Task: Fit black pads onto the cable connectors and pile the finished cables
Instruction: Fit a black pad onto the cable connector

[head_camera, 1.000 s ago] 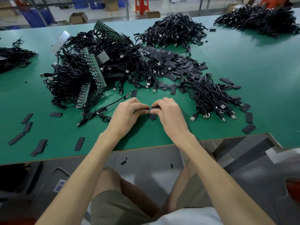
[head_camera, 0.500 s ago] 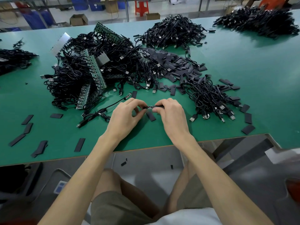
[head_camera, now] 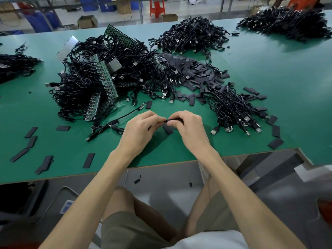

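Observation:
Just above the green table (head_camera: 269,72), near its front edge, my left hand (head_camera: 139,131) and my right hand (head_camera: 188,128) meet fingertip to fingertip. My right hand pinches a black pad (head_camera: 175,120) that sits over a cable connector. My left hand pinches the cable end beside it. A loose black pad (head_camera: 168,129) lies on the table under my fingers. One black cable (head_camera: 107,125) lies left of my left hand. A small pile of cables (head_camera: 231,108) lies to the right, and loose black pads (head_camera: 195,72) are heaped behind it.
A big tangle of cables with green circuit boards (head_camera: 100,78) fills the middle left. More cable heaps lie at the back (head_camera: 194,35), far right (head_camera: 287,24) and far left (head_camera: 14,65). Stray pads (head_camera: 89,159) dot the front left and right (head_camera: 275,142).
My hands have drawn closer together and the silver connector seen between them half a second ago is now covered by the black pad.

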A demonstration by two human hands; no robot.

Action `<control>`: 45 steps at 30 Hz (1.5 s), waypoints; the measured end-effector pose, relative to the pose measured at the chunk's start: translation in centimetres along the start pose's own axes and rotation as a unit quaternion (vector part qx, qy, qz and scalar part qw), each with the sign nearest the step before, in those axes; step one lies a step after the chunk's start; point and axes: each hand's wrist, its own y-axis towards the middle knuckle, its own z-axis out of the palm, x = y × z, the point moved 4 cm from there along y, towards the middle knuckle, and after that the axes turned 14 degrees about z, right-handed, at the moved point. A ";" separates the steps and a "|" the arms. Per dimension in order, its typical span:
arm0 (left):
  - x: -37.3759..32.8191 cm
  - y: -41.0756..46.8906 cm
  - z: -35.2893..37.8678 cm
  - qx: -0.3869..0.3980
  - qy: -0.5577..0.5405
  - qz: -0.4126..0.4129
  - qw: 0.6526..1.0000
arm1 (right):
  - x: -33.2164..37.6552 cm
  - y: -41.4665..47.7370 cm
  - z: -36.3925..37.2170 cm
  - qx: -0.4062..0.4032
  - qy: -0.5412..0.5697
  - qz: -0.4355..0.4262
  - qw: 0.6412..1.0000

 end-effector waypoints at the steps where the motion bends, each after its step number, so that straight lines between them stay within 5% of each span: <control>1: -0.1 0.0 0.0 -0.001 0.004 0.003 1.000 | -0.1 0.1 0.0 0.004 0.005 0.001 1.000; 33: -0.6 -0.3 -0.2 -0.003 0.053 0.011 0.999 | -0.3 0.2 0.9 0.080 -0.003 -0.011 0.997; 45: 0.1 -0.1 0.3 0.018 0.087 -0.025 0.996 | -0.3 0.1 0.3 0.027 -0.006 -0.001 1.000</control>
